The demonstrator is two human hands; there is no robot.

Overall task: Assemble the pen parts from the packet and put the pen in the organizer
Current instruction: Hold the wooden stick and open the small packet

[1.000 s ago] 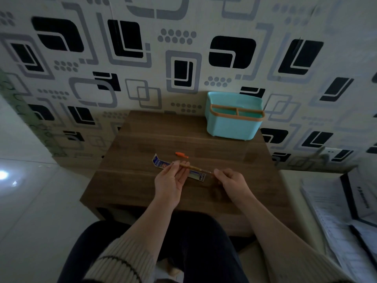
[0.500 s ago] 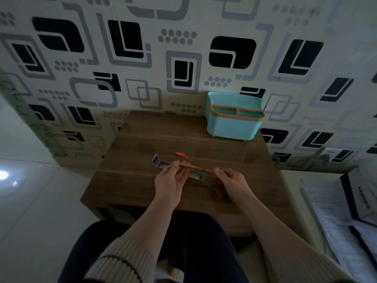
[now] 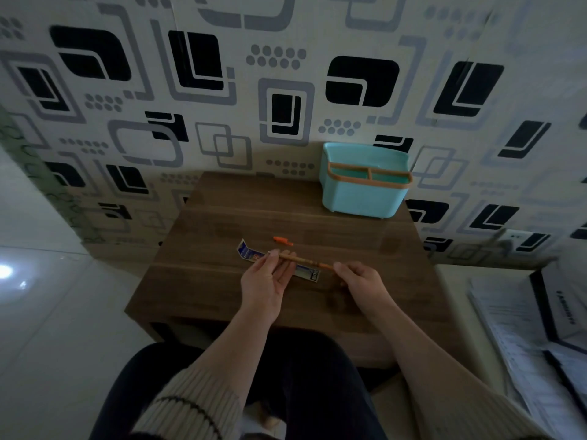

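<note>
A thin orange-brown pen barrel [image 3: 303, 259] hangs level just above the wooden table [image 3: 222, 281]. My left hand [image 3: 265, 281] pinches its left end between thumb and fingers. My right hand [image 3: 359, 282] grips the barrel's orange right tip. Under the pen lies the flat blue-and-white packet [image 3: 251, 254], partly covered by my left hand. A small orange pen cap [image 3: 282, 240] rests on the table just behind the pen. The turquoise organizer [image 3: 365, 195] with an orange rim stands at the table's back right, against the wall.
A patterned wall runs right behind the table. To the right sits a stack of papers and a dark binder [image 3: 540, 312]. White floor tiles [image 3: 63, 312] lie to the left. My knees [image 3: 286, 376] are against the table's front edge.
My right hand has slid slightly left along the pen toward its tip. The left hand, packet and cap stay where they were.
</note>
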